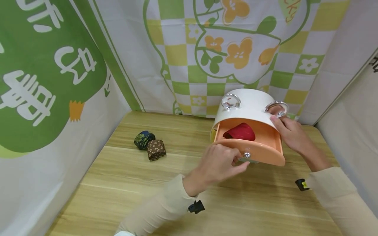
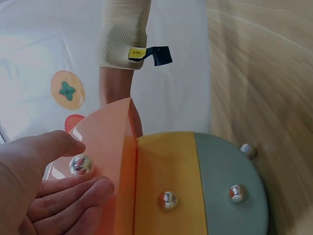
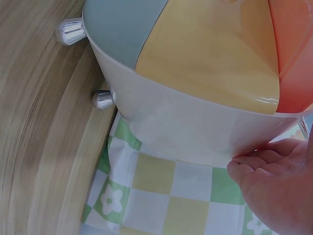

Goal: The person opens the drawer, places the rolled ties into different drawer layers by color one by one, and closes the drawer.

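Observation:
A small white drawer cabinet (image 1: pixel 251 98) with two chrome ring ears stands at the back right. Its orange top drawer (image 1: pixel 268 154) is pulled out, and a rolled red necktie (image 1: pixel 240 132) lies inside. Close by the drawer's chrome knob (image 2: pixel 80 165) is my left hand (image 1: pixel 217 162), thumb and fingers spread on either side of it. My right hand (image 1: pixel 290 133) holds the cabinet's right side near the ear, its bent fingers (image 3: pixel 266 161) against the white shell. Below the orange drawer, a yellow drawer (image 2: pixel 164 171) and a grey-green drawer (image 2: pixel 225 166) are closed.
Left of the cabinet, a dark blue patterned rolled necktie (image 1: pixel 144 139) and a brown flowered one (image 1: pixel 156 149) lie touching on the wooden table (image 1: pixel 127 183). Printed cloth (image 1: pixel 180 72) hangs right behind the cabinet. Cloth walls also stand at left and right.

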Demonstrator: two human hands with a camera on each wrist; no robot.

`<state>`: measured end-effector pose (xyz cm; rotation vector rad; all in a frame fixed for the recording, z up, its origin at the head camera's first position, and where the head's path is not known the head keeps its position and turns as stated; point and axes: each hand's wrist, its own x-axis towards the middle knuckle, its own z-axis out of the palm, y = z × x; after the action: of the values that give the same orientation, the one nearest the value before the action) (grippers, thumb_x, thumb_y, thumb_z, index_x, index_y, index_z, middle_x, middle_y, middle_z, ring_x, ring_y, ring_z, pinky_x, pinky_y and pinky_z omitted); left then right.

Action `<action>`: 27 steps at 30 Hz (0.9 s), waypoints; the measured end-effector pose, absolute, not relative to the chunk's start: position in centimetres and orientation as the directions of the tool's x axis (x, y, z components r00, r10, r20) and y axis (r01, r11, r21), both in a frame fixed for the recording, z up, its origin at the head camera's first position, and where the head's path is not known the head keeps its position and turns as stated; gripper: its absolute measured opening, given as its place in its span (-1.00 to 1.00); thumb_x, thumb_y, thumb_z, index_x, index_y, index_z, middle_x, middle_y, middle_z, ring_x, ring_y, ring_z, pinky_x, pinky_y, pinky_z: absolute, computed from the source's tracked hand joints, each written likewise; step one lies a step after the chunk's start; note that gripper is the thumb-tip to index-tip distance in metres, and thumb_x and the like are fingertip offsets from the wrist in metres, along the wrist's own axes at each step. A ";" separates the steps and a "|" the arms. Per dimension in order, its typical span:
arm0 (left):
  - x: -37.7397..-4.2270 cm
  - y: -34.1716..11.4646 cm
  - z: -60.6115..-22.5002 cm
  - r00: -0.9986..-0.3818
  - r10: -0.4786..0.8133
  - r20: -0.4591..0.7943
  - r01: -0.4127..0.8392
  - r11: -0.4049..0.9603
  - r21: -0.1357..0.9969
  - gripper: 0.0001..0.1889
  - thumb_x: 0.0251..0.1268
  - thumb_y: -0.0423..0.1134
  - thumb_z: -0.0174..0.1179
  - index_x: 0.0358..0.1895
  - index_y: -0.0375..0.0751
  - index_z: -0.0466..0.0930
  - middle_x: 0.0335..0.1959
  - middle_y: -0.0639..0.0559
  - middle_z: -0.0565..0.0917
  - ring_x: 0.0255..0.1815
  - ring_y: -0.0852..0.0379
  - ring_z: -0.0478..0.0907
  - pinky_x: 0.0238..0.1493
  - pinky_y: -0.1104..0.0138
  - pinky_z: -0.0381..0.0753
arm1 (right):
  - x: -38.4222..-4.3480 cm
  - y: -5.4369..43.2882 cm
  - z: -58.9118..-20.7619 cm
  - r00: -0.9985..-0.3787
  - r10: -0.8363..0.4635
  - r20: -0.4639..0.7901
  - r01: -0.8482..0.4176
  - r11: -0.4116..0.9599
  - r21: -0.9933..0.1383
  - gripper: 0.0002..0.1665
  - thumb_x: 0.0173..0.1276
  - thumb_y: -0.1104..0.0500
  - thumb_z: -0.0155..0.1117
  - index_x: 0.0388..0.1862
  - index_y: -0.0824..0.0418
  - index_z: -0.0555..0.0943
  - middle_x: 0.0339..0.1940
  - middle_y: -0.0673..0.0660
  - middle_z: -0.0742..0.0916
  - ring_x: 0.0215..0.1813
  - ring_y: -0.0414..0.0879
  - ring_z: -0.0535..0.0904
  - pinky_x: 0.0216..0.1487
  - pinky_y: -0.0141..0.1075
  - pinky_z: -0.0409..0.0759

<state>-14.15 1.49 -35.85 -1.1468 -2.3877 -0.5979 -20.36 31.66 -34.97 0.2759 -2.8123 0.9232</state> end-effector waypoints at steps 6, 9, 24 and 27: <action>-14.1 2.6 -36.9 -0.588 0.530 0.611 0.761 0.619 0.195 -0.58 0.22 0.07 0.48 -0.71 0.09 0.54 -0.79 0.35 0.48 -0.73 0.44 0.26 -0.51 0.54 0.25 | -20.3 31.6 -35.0 -0.969 -0.120 0.217 -0.227 0.784 -0.578 -0.35 0.76 -0.14 -0.23 0.26 0.38 0.54 -0.02 0.39 0.66 0.02 0.27 0.54 -0.05 -0.01 0.44; -14.2 3.0 -37.2 -0.597 0.502 0.625 0.750 0.626 0.213 -0.53 0.23 0.05 0.48 -0.74 0.08 0.46 -0.82 0.33 0.41 -0.73 0.44 0.21 -0.56 0.58 0.11 | -20.3 31.6 -35.1 -0.969 -0.119 0.218 -0.227 0.780 -0.583 -0.34 0.76 -0.13 -0.23 0.31 0.39 0.53 0.05 0.43 0.66 0.07 0.30 0.53 0.00 0.05 0.44; -14.6 3.5 -37.6 -0.574 0.473 0.669 0.751 0.630 0.198 -0.50 0.22 0.00 0.49 -0.77 0.05 0.43 -0.82 0.29 0.42 -0.74 0.42 0.21 -0.60 0.61 0.00 | -20.3 31.5 -35.1 -0.964 -0.113 0.240 -0.237 0.772 -0.589 -0.35 0.75 -0.12 -0.21 0.27 0.41 0.54 0.09 0.46 0.66 0.11 0.34 0.55 0.05 0.14 0.45; -14.8 3.6 -37.6 -0.566 0.474 0.675 0.751 0.634 0.184 -0.50 0.21 0.00 0.49 -0.78 0.05 0.43 -0.81 0.30 0.44 -0.74 0.42 0.23 -0.60 0.62 0.02 | -20.3 31.5 -35.1 -0.965 -0.116 0.237 -0.237 0.774 -0.587 -0.35 0.75 -0.12 -0.21 0.23 0.40 0.55 0.02 0.43 0.66 0.05 0.31 0.55 -0.01 0.05 0.44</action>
<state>-14.81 3.63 -37.56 -0.9535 -2.2687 -0.6188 -20.29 31.53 -35.14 0.2795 -2.7804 0.9565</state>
